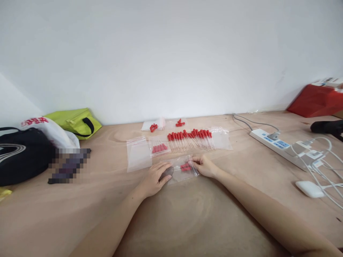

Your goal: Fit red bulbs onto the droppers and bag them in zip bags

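A clear zip bag (pixel 177 175) lies flat in front of me with a few red-bulbed glass droppers (pixel 185 167) inside. My right hand (pixel 202 166) pinches the bag's zip edge at its right end. At the other end rests my left hand (pixel 158 176), thumb and fingers apart over the plastic. Just beyond, a row of loose droppers (pixel 190 135) lies with red bulbs pointing away from me. To the left of that row sits another bag of droppers (pixel 160 148). Flat zip bags (pixel 138 155) are beside it.
Small piles of red bulbs (pixel 153 127) lie near the wall, and more bags (pixel 222 138) sit right of the row. A white power strip (pixel 278 144) with cables and a white charger (pixel 310 189) is at right. Bags, including a green one (pixel 72 119), stand at left.
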Tool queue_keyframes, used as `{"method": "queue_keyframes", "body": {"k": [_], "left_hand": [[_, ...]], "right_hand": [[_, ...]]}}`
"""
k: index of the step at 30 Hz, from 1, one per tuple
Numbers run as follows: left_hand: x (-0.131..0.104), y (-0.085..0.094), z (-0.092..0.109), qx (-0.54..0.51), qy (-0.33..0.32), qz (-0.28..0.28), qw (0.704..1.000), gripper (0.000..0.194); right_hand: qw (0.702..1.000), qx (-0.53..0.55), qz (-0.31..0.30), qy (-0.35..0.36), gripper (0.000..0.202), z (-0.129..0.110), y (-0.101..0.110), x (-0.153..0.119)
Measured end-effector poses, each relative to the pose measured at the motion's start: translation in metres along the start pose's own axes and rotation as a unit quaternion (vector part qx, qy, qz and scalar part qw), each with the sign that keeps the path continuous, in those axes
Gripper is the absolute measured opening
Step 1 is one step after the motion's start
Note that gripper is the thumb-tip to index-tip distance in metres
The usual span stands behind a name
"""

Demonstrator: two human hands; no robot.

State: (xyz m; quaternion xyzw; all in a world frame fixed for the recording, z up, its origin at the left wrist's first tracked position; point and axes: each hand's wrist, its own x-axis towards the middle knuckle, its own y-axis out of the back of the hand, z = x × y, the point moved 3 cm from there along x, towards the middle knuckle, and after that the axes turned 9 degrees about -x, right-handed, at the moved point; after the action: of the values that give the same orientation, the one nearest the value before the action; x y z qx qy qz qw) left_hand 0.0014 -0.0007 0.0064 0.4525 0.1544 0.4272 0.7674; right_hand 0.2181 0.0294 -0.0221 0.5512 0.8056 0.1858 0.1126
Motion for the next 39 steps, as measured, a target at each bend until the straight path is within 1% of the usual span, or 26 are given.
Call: {"method": "queue_keyframes", "body": {"k": [2, 4, 5, 7, 9, 11, 13, 15, 17, 23, 26, 28, 31, 33, 35, 37, 39], "left_hand": [[0.000, 0.000, 0.001, -0.001, -0.004, 0.001, 1.000, 0.037], [0.000, 0.001, 0.002, -0.002, -0.007, 0.003, 1.000, 0.035], [0.001, 0.001, 0.002, -0.003, -0.007, 0.004, 1.000, 0.035], [0.001, 0.001, 0.002, -0.005, -0.009, 0.005, 1.000, 0.034], [0.001, 0.001, 0.002, -0.006, -0.012, 0.007, 1.000, 0.032], [0.001, 0.001, 0.002, -0.008, -0.015, 0.009, 1.000, 0.031], [0.000, 0.001, 0.001, -0.010, -0.019, 0.010, 1.000, 0.030], [0.000, 0.000, 0.001, -0.012, -0.022, 0.011, 1.000, 0.030], [-0.001, 0.000, 0.001, -0.013, -0.025, 0.010, 1.000, 0.030], [-0.001, 0.001, 0.002, -0.017, -0.025, 0.009, 1.000, 0.030], [-0.002, 0.001, 0.002, -0.019, -0.023, 0.011, 0.999, 0.030], [-0.002, 0.002, 0.002, -0.022, -0.022, 0.013, 0.999, 0.029], [-0.002, 0.002, 0.003, -0.024, -0.024, 0.014, 0.999, 0.029], [-0.001, 0.002, 0.003, -0.023, -0.025, 0.013, 0.999, 0.028], [0.000, 0.002, 0.003, -0.023, -0.024, 0.013, 0.999, 0.029], [0.000, 0.002, 0.002, -0.025, -0.024, 0.014, 0.999, 0.029], [0.000, 0.002, 0.001, -0.028, -0.024, 0.016, 0.999, 0.029]], "right_hand": [[1.000, -0.021, 0.010, -0.014, 0.021, 0.000, 0.005, 0.001], [0.994, -0.070, 0.070, -0.036, 0.017, 0.000, 0.016, 0.006], [0.987, -0.107, 0.113, -0.042, 0.014, -0.001, 0.022, 0.009], [0.963, -0.192, 0.187, -0.038, 0.009, -0.007, 0.033, 0.020], [0.936, -0.272, 0.220, -0.039, 0.008, -0.013, 0.038, 0.036], [0.911, -0.334, 0.230, -0.070, 0.013, -0.016, 0.038, 0.055], [0.893, -0.367, 0.233, -0.118, 0.019, -0.018, 0.037, 0.073], [0.885, -0.373, 0.237, -0.149, 0.022, -0.018, 0.035, 0.086], [0.883, -0.370, 0.241, -0.161, 0.023, -0.017, 0.034, 0.094], [0.881, -0.364, 0.245, -0.174, 0.026, -0.015, 0.031, 0.102], [0.885, -0.362, 0.243, -0.162, 0.029, -0.017, 0.033, 0.100], [0.890, -0.361, 0.241, -0.141, 0.034, -0.018, 0.038, 0.093], [0.914, -0.305, 0.255, -0.077, 0.050, -0.015, 0.049, 0.070], [0.938, -0.207, 0.274, -0.043, 0.063, -0.008, 0.054, 0.048], [0.956, -0.080, 0.280, -0.037, 0.073, 0.001, 0.053, 0.026], [0.960, 0.025, 0.275, -0.044, 0.079, 0.007, 0.048, 0.008], [0.954, 0.081, 0.283, -0.055, 0.080, 0.008, 0.041, -0.002]]}}
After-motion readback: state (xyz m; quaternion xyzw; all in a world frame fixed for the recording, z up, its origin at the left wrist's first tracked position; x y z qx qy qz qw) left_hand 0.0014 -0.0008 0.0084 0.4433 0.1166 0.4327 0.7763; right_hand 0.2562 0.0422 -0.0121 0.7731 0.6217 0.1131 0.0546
